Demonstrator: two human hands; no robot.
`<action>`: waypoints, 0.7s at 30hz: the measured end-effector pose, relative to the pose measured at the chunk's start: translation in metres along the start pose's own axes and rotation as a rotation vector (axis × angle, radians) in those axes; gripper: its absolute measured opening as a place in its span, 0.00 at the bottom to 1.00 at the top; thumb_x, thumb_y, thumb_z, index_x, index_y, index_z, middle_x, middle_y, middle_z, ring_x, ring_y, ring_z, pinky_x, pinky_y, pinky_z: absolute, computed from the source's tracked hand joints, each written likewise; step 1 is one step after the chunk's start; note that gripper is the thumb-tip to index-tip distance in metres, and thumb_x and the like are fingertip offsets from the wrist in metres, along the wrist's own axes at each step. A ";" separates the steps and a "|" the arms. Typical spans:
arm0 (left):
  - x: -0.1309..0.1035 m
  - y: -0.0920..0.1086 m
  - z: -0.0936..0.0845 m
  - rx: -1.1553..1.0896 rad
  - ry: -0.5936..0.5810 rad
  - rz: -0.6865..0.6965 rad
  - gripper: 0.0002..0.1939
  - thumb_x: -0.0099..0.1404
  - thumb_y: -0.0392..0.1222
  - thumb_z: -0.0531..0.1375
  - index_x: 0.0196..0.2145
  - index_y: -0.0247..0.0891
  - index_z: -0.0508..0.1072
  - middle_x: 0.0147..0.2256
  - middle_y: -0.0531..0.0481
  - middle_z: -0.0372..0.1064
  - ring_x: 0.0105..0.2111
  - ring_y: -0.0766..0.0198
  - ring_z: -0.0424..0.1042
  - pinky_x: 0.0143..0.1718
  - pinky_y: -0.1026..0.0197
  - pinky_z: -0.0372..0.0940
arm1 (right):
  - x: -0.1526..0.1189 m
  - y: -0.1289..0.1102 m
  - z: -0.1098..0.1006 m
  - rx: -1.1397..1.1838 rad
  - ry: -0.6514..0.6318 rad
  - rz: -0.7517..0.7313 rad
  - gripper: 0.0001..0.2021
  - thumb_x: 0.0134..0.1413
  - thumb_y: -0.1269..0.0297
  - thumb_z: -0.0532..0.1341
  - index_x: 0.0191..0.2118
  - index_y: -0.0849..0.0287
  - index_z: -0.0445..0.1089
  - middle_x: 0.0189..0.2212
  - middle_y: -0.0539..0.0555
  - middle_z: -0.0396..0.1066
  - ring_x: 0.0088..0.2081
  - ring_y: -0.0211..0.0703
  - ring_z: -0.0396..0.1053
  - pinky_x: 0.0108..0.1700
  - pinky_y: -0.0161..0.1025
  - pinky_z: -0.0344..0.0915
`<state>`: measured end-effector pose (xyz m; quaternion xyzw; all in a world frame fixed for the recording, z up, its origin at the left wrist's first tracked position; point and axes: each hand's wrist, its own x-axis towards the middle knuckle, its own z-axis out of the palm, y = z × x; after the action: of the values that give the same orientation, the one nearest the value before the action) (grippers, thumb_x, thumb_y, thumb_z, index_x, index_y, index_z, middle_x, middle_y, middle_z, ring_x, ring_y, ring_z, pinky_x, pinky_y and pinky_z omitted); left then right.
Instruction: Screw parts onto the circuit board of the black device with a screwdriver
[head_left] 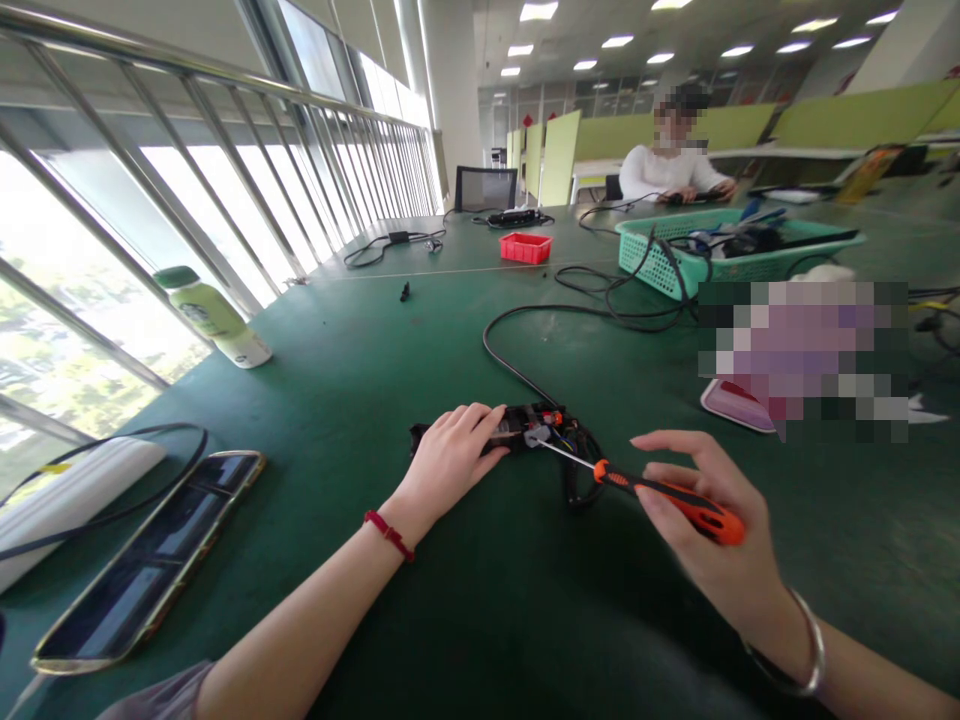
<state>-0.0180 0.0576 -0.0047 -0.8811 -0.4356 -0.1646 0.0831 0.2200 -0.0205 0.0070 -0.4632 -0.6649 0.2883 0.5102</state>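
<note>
A black device (517, 422) with exposed coloured wires and a grey part lies on the green table (337, 400), a black cable running from it. My left hand (454, 455) is wrapped over the device's left part, its fingers curled round it. In my right hand (712, 520) is an orange and black screwdriver (667, 500), held between thumb and fingers, with the index finger raised off the handle. The screwdriver's metal shaft points left, and its tip meets the grey part of the device. What exactly the tip touches is too small to tell.
A phone (154, 560), a white box (82, 490) and a bottle (214, 318) stand or lie at left. Farther back are a red tray (526, 248), black cables and a green basket (652, 262) of parts. A person (649, 175) sits across the table.
</note>
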 end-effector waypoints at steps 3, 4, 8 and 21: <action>0.000 0.000 0.000 -0.007 0.011 0.002 0.19 0.64 0.42 0.55 0.52 0.36 0.61 0.42 0.44 0.66 0.40 0.57 0.68 0.41 0.54 0.66 | 0.003 0.000 0.000 -0.044 0.058 -0.070 0.14 0.50 0.73 0.59 0.43 0.54 0.61 0.20 0.43 0.58 0.17 0.32 0.58 0.18 0.31 0.59; 0.000 -0.001 0.001 -0.008 0.013 0.000 0.19 0.65 0.42 0.54 0.52 0.37 0.61 0.42 0.44 0.66 0.40 0.57 0.68 0.40 0.54 0.66 | 0.003 0.000 0.000 -0.050 0.101 -0.119 0.16 0.48 0.74 0.60 0.43 0.53 0.61 0.23 0.45 0.60 0.20 0.34 0.61 0.21 0.33 0.62; 0.000 0.000 0.000 -0.004 -0.003 -0.004 0.20 0.64 0.42 0.55 0.52 0.35 0.60 0.43 0.44 0.66 0.40 0.57 0.67 0.41 0.54 0.66 | 0.003 -0.001 0.001 -0.061 0.175 -0.179 0.21 0.47 0.74 0.59 0.48 0.54 0.59 0.31 0.50 0.62 0.28 0.38 0.66 0.29 0.38 0.67; 0.000 0.000 0.000 0.003 -0.004 -0.005 0.20 0.64 0.42 0.56 0.52 0.36 0.60 0.42 0.45 0.66 0.39 0.58 0.68 0.41 0.55 0.66 | 0.002 -0.002 0.005 -0.003 0.154 -0.191 0.24 0.45 0.76 0.60 0.49 0.53 0.56 0.30 0.49 0.63 0.30 0.40 0.67 0.31 0.38 0.67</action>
<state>-0.0180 0.0574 -0.0048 -0.8802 -0.4381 -0.1625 0.0832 0.2149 -0.0191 0.0083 -0.4194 -0.6653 0.2010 0.5840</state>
